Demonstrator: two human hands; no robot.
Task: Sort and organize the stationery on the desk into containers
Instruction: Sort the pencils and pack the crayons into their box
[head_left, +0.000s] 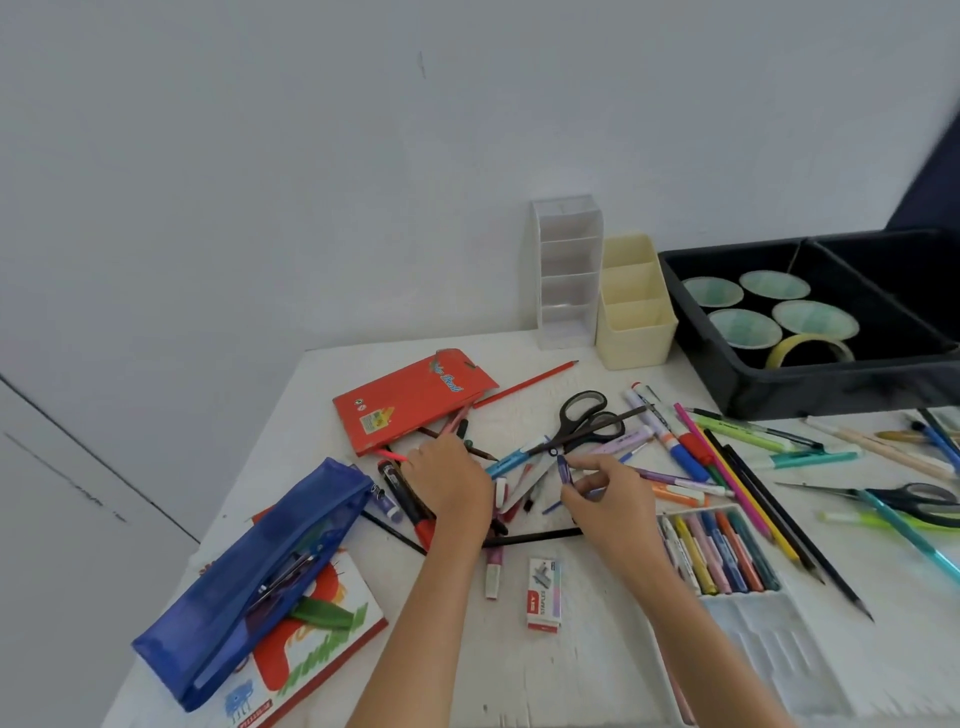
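1. Blue pouch (249, 582) lies nearest, lower left, across a picture book (322, 649). Dark tools show through its mesh; judged to be already serving as a container.
2. Red pencil box (410, 400) lies flat on the counter (597, 665), with pencils sticking out at its near end.
3. Left hand (452, 488) is palm down on the heap of pens (514, 461), fingers curled over them, likely steadying the heap. Cannot tell whether they grip one.
4. Staple box (544, 595) lies alone, near the wrists.
5. Right hand (610, 506): fingers pinch a purple pen (563, 467), short and dark violet, just beside the black scissors (587, 421). Probably singled out for sorting.
6. Clear holder (569, 270) and cream holder (636, 306) stand upright at the back, side by side. No pens are visible inside; likely destinations.
7. Marker tray (722, 551) sits right of that hand, markers in a neat row.
8. Black bin (831, 387), far right, holds paper cups (748, 327) and a tape roll (810, 351).
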